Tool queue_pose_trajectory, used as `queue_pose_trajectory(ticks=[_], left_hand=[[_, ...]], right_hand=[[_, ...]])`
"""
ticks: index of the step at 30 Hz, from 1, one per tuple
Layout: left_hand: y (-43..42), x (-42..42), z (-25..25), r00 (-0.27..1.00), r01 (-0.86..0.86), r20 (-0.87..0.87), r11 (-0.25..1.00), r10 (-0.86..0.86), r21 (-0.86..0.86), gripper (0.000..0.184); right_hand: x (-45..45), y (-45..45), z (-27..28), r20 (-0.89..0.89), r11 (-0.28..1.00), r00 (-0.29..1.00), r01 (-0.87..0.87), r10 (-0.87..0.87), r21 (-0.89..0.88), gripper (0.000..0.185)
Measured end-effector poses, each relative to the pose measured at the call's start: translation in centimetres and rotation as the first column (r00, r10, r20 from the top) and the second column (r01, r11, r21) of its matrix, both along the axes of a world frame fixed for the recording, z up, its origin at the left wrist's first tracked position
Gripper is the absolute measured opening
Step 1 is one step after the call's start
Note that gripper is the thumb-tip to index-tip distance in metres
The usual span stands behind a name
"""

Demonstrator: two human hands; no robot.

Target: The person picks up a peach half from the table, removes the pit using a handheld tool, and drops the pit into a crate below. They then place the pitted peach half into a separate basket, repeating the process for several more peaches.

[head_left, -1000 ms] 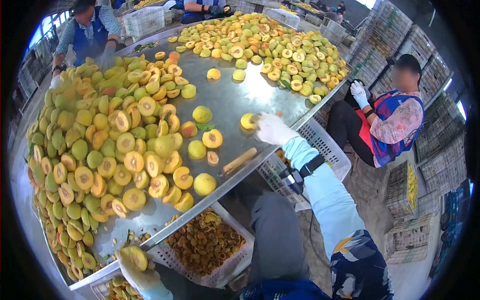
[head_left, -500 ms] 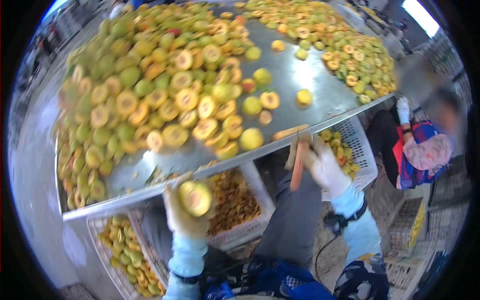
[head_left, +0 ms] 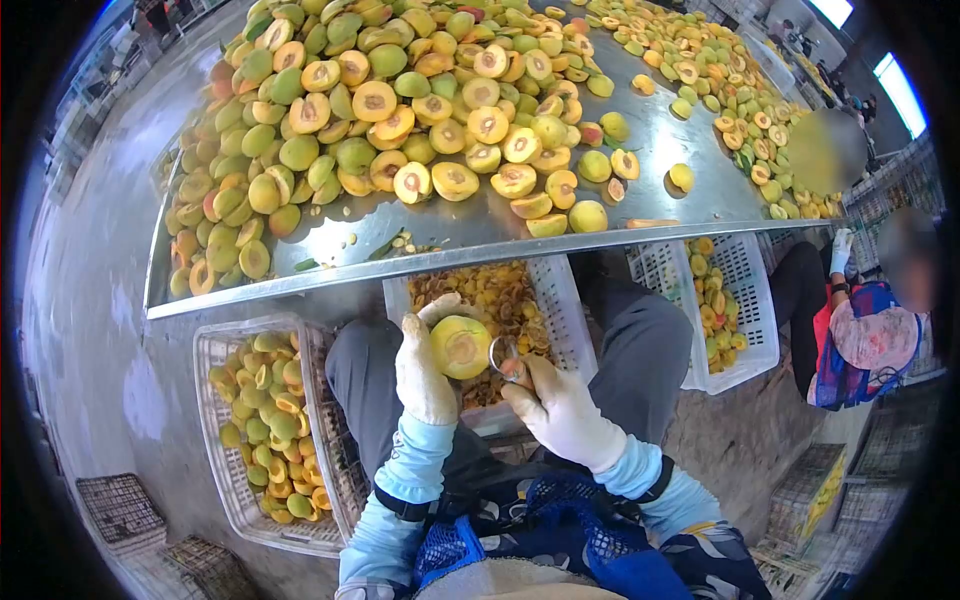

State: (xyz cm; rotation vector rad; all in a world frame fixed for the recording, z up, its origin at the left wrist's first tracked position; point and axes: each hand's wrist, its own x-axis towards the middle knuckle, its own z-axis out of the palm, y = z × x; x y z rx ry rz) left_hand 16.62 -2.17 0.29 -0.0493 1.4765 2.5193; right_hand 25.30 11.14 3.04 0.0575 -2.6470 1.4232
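In front of my body, my gloved left hand is closed round a yellow-green peach half, its cut face turned up toward me. Gripped in my gloved right hand is a pitting tool with a metal ring at its end. The ring is at the right edge of the peach half; whether it touches the flesh is hard to tell. Below both hands stands a white crate of brownish-orange scraps. A large heap of peach halves lies on the metal table ahead.
The table's raised front edge runs between me and the heap. A wooden-handled tool lies along it. Crates of peach halves stand at my left and right. A co-worker sits at the far right.
My right hand has come from the table edge to the peach half, bringing the pitting tool. My left hand has moved in toward the middle, still holding the peach half. The view has shifted.
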Motion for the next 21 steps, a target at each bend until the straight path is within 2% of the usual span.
queue_pose_trajectory(ticks=[4, 7, 10, 12, 16, 17, 19, 20, 21], left_hand=[[-0.5, 0.5, 0.2, 0.999, -0.015, -0.050, 0.998, 0.012, -0.059, 0.061], [-0.7, 0.9, 0.1, 0.997, -0.042, -0.077, 0.991, 0.032, -0.131, 0.062], [-0.7, 0.9, -0.1, 0.993, -0.073, -0.109, 0.974, 0.051, -0.213, 0.061], [-0.4, 1.1, -0.5, 0.970, -0.139, -0.233, 0.945, 0.070, -0.297, 0.055], [-0.9, 1.2, -0.8, 0.973, -0.101, -0.224, 0.967, 0.047, -0.236, 0.044], [-0.9, 1.1, -0.6, 0.976, -0.110, -0.215, 0.951, 0.048, -0.287, 0.042], [-0.9, 0.7, -0.3, 0.979, -0.117, -0.199, 0.932, 0.049, -0.343, 0.040], [-1.0, 0.4, -0.2, 0.999, -0.001, -0.047, 0.939, -0.016, -0.343, 0.037], [-1.0, 0.3, -0.2, 0.991, 0.109, 0.109, 0.940, -0.078, -0.324, 0.034]], right_hand=[[-0.9, -1.7, -1.4, -0.048, 0.991, 0.998, 0.034, -0.027, 0.133, 0.025], [-1.1, -1.9, -1.4, 0.047, 0.996, 0.999, 0.000, -0.004, 0.085, 0.019], [-1.2, -2.1, -1.5, 0.065, 0.996, 0.998, -0.012, 0.006, 0.092, 0.020], [-1.3, -2.2, -2.0, 0.088, 0.997, 0.996, -0.014, 0.007, 0.073, 0.021], [-1.3, -2.6, -2.2, 0.138, 0.996, 0.990, -0.011, -0.001, 0.085, 0.023], [-1.2, -2.6, -2.5, 0.144, 0.996, 0.990, -0.013, 0.001, 0.084, 0.023], [-1.2, -2.5, -3.4, 0.145, 0.993, 0.983, -0.109, 0.113, -0.038, 0.031], [-1.4, -2.4, -3.7, 0.151, 0.993, 0.982, -0.107, 0.112, -0.044, 0.031], [-1.5, -2.3, -4.0, 0.207, 0.976, 0.967, -0.107, 0.147, -0.191, 0.032]])
